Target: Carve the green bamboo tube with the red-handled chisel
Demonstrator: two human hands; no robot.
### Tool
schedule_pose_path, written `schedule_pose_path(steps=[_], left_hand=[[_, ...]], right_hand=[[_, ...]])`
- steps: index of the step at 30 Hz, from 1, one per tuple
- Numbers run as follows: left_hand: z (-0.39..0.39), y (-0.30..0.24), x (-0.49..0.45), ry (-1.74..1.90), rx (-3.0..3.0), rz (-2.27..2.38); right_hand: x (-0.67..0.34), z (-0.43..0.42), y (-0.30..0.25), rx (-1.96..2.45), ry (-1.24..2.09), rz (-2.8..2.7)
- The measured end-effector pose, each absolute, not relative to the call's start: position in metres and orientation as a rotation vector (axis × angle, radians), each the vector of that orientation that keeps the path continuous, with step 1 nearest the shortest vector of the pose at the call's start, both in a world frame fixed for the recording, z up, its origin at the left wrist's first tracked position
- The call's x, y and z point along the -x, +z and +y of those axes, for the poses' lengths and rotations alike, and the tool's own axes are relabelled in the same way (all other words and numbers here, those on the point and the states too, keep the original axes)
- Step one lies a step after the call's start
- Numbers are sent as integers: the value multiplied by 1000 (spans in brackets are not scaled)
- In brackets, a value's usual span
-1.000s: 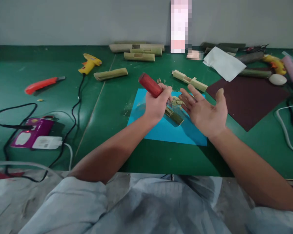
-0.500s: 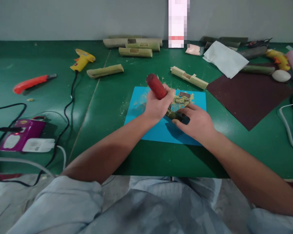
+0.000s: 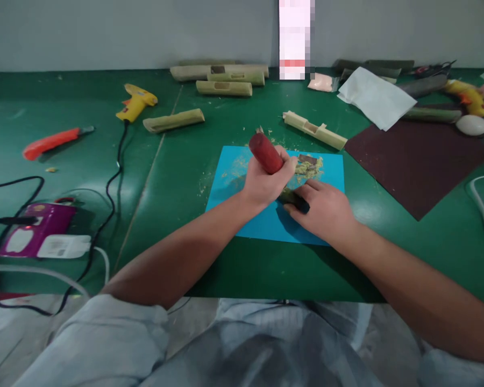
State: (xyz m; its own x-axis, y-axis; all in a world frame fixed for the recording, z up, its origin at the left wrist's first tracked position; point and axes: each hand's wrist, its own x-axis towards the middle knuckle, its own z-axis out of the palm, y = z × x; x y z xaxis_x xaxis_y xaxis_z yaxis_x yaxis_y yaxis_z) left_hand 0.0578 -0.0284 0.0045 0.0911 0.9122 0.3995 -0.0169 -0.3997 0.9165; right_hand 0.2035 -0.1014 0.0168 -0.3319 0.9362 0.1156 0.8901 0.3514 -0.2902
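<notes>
My left hand (image 3: 266, 183) is wrapped round a tool with a thick red handle (image 3: 265, 152), its working end hidden under the fist. My right hand (image 3: 326, 210) is closed over a short dark green bamboo piece (image 3: 295, 199) and presses it onto a blue sheet (image 3: 242, 183) on the green table (image 3: 185, 177). Pale shavings (image 3: 310, 166) and a small brown chip lie on the sheet just beyond my hands.
Several cut bamboo sections (image 3: 221, 79) lie at the back; one notched piece (image 3: 313, 129) is near the sheet. A yellow glue gun (image 3: 136, 101), an orange cutter (image 3: 52, 142), a purple device (image 3: 36, 236) with cables sit left. Brown sandpaper (image 3: 415, 161), white paper (image 3: 375, 98) lie right.
My right hand, open and raised a second ago, came down and closed on the bamboo piece. My left hand with the red-handled tool shifted slightly right.
</notes>
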Motion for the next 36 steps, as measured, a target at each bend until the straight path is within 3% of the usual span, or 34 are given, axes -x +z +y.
schedule_pose_path(steps=[15,23,32,36], left_hand=[[-28,-4,-55,1532,-1630,837],[-29,-1,-56,1387,-1621,901],[-31,6,-61,1336,-1680,940],[-31,7,-62,1355,-1519,995]], right_hand=[[-201,-101,12,1584,171,-2383],[-197,-103,12,1598,148,-2379],[-201,-97,14,1648,405,-2307],[-199,-98,11,1569,372,-2322]])
